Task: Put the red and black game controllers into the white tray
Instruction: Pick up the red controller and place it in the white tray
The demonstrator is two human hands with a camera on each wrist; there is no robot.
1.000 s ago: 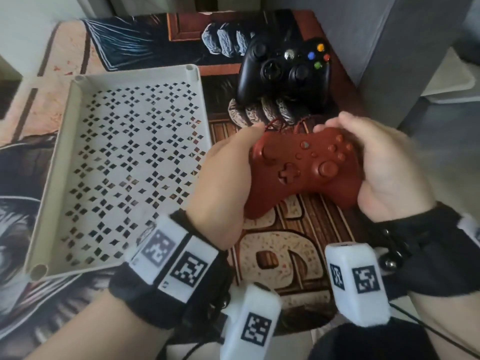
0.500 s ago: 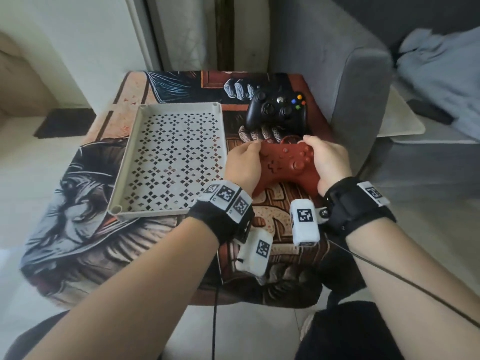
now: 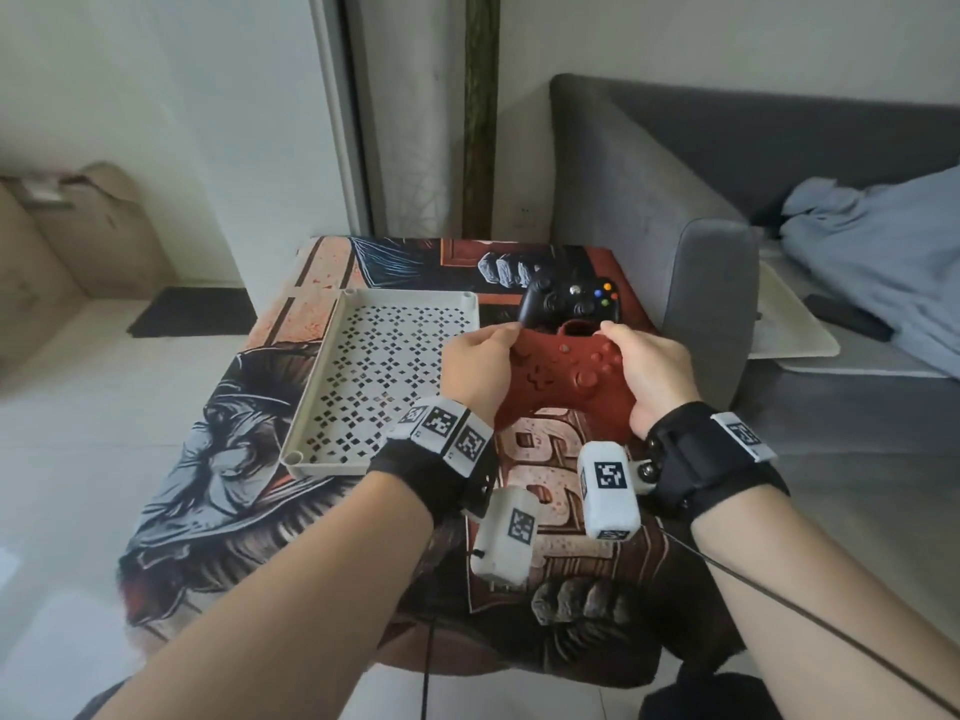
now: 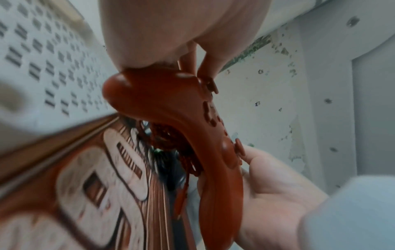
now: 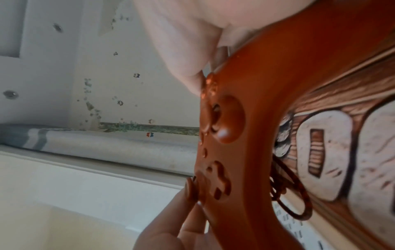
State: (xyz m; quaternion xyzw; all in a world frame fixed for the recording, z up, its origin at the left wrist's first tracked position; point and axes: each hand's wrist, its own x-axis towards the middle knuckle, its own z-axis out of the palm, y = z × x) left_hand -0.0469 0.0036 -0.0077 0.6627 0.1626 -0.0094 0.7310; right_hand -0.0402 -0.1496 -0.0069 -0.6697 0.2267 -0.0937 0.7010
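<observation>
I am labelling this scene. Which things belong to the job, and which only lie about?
For the job:
- red controller, held by left hand and right hand
- black controller
- white tray

Lying about:
- grey sofa
- blue cloth
- dark mat

You have the red controller face up, lifted off the surface, its coiled red cord hanging underneath. The black controller lies flat just behind it. The white tray, perforated with diamond cutouts, sits to their left.
</observation>
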